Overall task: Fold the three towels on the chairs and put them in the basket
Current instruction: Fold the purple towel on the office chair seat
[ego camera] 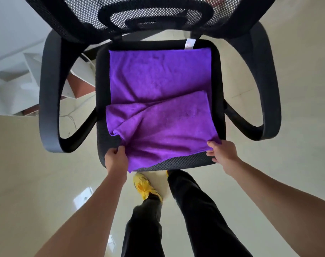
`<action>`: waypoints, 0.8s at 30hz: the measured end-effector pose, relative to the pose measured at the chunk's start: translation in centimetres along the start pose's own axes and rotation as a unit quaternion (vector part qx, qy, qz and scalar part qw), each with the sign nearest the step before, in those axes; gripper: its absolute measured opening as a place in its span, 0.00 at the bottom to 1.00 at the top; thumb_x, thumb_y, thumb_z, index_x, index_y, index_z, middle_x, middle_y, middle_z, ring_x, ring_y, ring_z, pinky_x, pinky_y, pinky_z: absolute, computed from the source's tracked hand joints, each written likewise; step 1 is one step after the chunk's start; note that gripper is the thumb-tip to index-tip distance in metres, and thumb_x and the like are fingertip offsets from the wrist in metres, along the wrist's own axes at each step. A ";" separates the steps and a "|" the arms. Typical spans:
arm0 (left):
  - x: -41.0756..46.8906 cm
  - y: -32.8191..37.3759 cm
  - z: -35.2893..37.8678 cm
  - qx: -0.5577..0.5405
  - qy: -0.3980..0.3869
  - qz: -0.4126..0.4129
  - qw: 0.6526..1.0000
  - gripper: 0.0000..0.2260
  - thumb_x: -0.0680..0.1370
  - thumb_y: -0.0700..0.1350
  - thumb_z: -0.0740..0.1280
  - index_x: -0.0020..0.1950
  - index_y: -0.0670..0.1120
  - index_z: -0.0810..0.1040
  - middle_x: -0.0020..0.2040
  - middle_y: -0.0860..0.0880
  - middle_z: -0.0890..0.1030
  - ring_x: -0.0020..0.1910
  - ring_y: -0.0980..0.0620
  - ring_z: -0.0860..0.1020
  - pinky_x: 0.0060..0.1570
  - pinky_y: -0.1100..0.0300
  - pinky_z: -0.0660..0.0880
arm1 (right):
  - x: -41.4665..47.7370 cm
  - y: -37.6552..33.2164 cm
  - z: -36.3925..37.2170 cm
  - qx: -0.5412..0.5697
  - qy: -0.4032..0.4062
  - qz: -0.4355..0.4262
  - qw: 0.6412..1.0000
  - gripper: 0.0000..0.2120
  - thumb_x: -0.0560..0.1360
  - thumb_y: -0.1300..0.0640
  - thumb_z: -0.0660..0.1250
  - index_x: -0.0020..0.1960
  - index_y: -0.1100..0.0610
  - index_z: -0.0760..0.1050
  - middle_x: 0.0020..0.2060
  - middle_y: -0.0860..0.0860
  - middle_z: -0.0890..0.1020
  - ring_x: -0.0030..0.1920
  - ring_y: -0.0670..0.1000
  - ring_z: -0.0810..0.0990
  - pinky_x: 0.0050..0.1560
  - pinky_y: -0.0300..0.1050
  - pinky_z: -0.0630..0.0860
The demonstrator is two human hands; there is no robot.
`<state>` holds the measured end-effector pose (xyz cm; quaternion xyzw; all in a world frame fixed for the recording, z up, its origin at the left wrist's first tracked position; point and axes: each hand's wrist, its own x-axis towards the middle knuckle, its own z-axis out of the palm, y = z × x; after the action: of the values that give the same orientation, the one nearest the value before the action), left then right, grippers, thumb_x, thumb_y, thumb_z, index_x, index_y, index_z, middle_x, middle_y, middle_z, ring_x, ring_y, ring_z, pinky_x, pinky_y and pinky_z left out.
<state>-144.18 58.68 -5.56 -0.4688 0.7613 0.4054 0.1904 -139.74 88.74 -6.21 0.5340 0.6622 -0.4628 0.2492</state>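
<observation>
Purple microfibre towel (158,76): lies on the black mesh seat (178,162) of a black office chair and covers most of it. The far part lies flat. The near part is doubled back over it in a creased, slanting flap. A white label (189,43) projects from the towel's far edge, towards the right.

Left hand (116,157): fingers curled, pinching the near-left edge of the towel at the seat's near-left corner.

Right hand (222,152): thumb on top and fingers under, pinching the towel's near-right corner.

Chair: mesh backrest (154,13) at the far side; looped grey armrests at left (46,93) and right (269,80).

Near the seat, black trousers (195,210) and a yellow shoe (144,186) stand on the glossy cream floor (37,173)
</observation>
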 end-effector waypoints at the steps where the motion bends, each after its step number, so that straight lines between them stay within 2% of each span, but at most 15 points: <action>1: -0.5 0.0 -0.3 -0.015 -0.001 0.000 1.000 0.05 0.75 0.41 0.64 0.41 0.41 0.73 0.35 0.46 0.72 0.37 0.46 0.69 0.37 0.56 0.66 | -0.6 0.0 -0.3 0.007 0.003 -0.005 1.000 0.05 0.75 0.54 0.68 0.45 0.55 0.76 0.35 0.57 0.83 0.35 0.51 0.83 0.35 0.44 0.76; 3: -1.5 -0.6 -1.1 -0.023 -0.018 0.007 1.000 0.05 0.74 0.38 0.66 0.49 0.40 0.76 0.40 0.46 0.75 0.39 0.47 0.72 0.38 0.58 0.68 | -1.7 0.4 -0.9 0.020 0.012 -0.019 1.000 0.05 0.75 0.54 0.67 0.42 0.55 0.75 0.34 0.57 0.83 0.33 0.50 0.83 0.33 0.42 0.74; 4: -1.8 -1.2 -1.4 -0.031 -0.026 0.006 0.999 0.06 0.73 0.37 0.67 0.49 0.40 0.77 0.40 0.46 0.76 0.40 0.47 0.73 0.40 0.57 0.69 | -2.1 0.7 -1.0 0.025 0.016 -0.024 0.999 0.06 0.75 0.55 0.67 0.41 0.55 0.75 0.33 0.56 0.82 0.31 0.49 0.83 0.31 0.41 0.73; 8: -3.6 -4.8 -4.1 -0.061 -0.044 -0.015 0.997 0.02 0.73 0.39 0.70 0.41 0.42 0.78 0.38 0.45 0.77 0.38 0.47 0.73 0.41 0.54 0.72 | -5.7 3.0 -1.7 0.042 0.029 -0.051 0.997 0.07 0.75 0.57 0.67 0.39 0.57 0.76 0.30 0.56 0.80 0.24 0.46 0.80 0.28 0.39 0.70; 9: -3.3 -5.4 -4.3 -0.062 -0.041 -0.027 0.997 0.04 0.73 0.40 0.70 0.39 0.42 0.78 0.38 0.44 0.77 0.38 0.47 0.73 0.40 0.54 0.72 | -5.8 3.3 -1.9 0.044 0.032 -0.053 0.997 0.08 0.75 0.57 0.66 0.38 0.58 0.75 0.29 0.56 0.80 0.24 0.47 0.80 0.28 0.39 0.70; 13: -5.6 -9.4 -7.5 -0.061 -0.044 -0.021 0.997 0.07 0.74 0.44 0.71 0.45 0.40 0.79 0.41 0.42 0.80 0.39 0.44 0.75 0.44 0.50 0.77 | -10.4 7.7 -1.6 0.072 0.040 -0.065 0.994 0.09 0.76 0.56 0.64 0.37 0.56 0.73 0.29 0.55 0.78 0.28 0.51 0.79 0.30 0.40 0.68; 17: -9.3 -12.9 -10.8 -0.046 -0.119 -0.003 0.992 0.10 0.72 0.45 0.75 0.36 0.42 0.78 0.35 0.44 0.79 0.34 0.46 0.75 0.39 0.55 0.75 | -15.0 13.2 -1.4 0.094 0.052 -0.065 0.992 0.10 0.77 0.55 0.62 0.38 0.56 0.74 0.31 0.55 0.79 0.31 0.52 0.80 0.32 0.40 0.71; 21: -11.8 -15.9 -13.2 0.005 -0.185 -0.013 0.983 0.13 0.67 0.44 0.78 0.41 0.37 0.80 0.39 0.41 0.81 0.36 0.46 0.77 0.42 0.54 0.77 | -18.3 17.6 -1.7 0.108 0.057 -0.055 0.991 0.10 0.77 0.54 0.64 0.38 0.55 0.74 0.30 0.55 0.80 0.31 0.51 0.80 0.33 0.42 0.72; 24: -12.6 -18.9 -14.6 0.023 -0.188 -0.040 0.981 0.13 0.69 0.42 0.77 0.44 0.34 0.79 0.42 0.39 0.80 0.37 0.45 0.77 0.39 0.53 0.76 | -20.1 21.3 -2.1 0.100 0.060 -0.048 0.992 0.09 0.76 0.54 0.66 0.38 0.56 0.76 0.29 0.56 0.80 0.26 0.47 0.80 0.31 0.40 0.73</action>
<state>-120.34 49.73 3.35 -0.4102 0.7019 0.4602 0.3569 -113.25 81.08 3.89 0.5505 0.6512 -0.5055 0.1316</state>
